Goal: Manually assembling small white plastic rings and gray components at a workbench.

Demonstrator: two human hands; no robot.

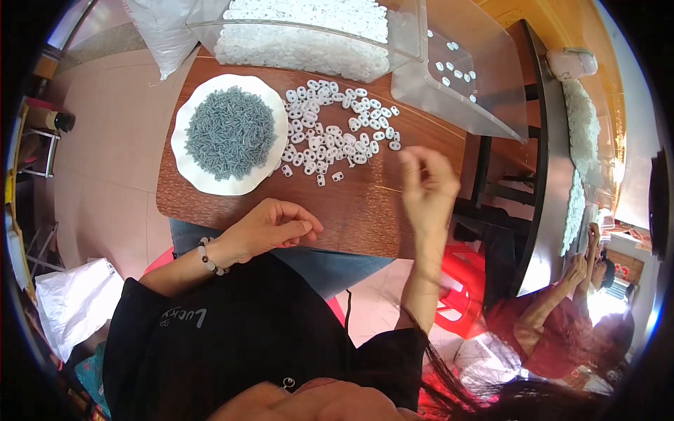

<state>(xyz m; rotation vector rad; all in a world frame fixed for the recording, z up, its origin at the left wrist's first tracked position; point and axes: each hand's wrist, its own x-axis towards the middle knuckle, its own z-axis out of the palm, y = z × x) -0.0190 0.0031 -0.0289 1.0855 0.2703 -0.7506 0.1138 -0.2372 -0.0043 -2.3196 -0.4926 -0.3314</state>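
My left hand point(276, 226), with a beaded bracelet point(208, 256) at its wrist, is at the front of the brown wooden table. Its fingers are curled with the thumb against them; anything inside is hidden. Farther right, over the table, my right hand point(430, 184) is raised with thumb and fingers drawn together. I cannot make out anything in its pinch. Small white oval plastic pieces with two holes point(330, 144) lie loosely spread beyond my hands. To their left a white scalloped plate point(181, 158) bears a heap of small grey-blue rod-shaped pieces point(230, 133).
At the table's far side stands a clear bin point(203, 31) full of white pieces. Beside it, another clear bin point(460, 116) holds only several. A white sack point(163, 31) stands at far left. Right are a red stool point(460, 316), a dark table point(537, 231) and another person point(554, 337).
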